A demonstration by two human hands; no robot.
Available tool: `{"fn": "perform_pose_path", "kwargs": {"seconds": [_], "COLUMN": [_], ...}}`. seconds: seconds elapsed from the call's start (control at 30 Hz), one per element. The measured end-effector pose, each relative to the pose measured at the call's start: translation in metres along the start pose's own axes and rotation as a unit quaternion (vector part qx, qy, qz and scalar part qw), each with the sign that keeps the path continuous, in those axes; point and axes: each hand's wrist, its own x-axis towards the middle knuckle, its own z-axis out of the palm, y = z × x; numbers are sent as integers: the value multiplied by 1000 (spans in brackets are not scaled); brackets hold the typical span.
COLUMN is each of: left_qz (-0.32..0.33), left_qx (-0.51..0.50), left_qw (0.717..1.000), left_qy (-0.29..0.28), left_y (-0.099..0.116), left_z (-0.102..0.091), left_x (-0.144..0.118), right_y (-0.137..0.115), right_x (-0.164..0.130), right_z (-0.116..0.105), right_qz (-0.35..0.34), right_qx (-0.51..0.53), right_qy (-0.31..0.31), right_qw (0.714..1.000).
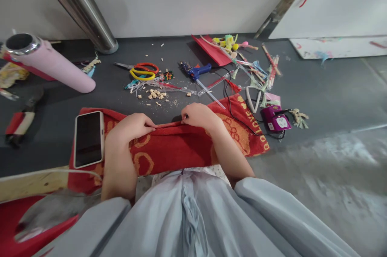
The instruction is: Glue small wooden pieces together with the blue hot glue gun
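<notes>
Towel (pixel 175 150) red, orange ring pattern; scissors (pixel 143 70) yellow-orange; glue gun (pixel 196 72) blue; bottle (pixel 54 65) pink.

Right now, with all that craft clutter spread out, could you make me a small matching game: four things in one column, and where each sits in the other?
Things:
1. phone
2. glue gun
3. pink bottle
4. scissors

Places:
A. lying on its side at the far left
B. on the red towel, beside the left hand
C. beyond the right hand
D. beyond the scattered wood bits

Pairs: 1-B, 2-C, 3-A, 4-D
</notes>
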Motion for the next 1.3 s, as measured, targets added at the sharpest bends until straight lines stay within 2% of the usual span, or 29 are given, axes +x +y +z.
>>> {"fn": "perform_pose_path", "kwargs": {"seconds": [0.2, 0.47, 0.57, 0.8, 1.1, 1.3], "left_qz": [1, -3, 8, 32, 23, 5], "left_qx": [6, 11, 6, -25, -22, 10], "left_qw": [1000, 1000, 1000, 999, 988, 986], "left_qy": [-7, 5, 11, 31, 152, 166], "left_y": [0, -2, -3, -8, -5, -9], "left_z": [0, 1, 2, 3, 5, 9], "left_x": [-2, -2, -1, 3, 15, 20], "right_y": [12, 41, 47, 57, 63, 66], "right_x": [-31, -56, -54, -37, -16, -5], "right_z": [11, 38, 40, 37, 22, 12], "right_qz": [49, 56, 67, 91, 133, 144], "right_qx": [3, 63, 77, 59, -43, -69], "right_qy": [22, 133, 157, 153, 142, 132], "right_qw": [999, 988, 982, 982, 980, 978]}}
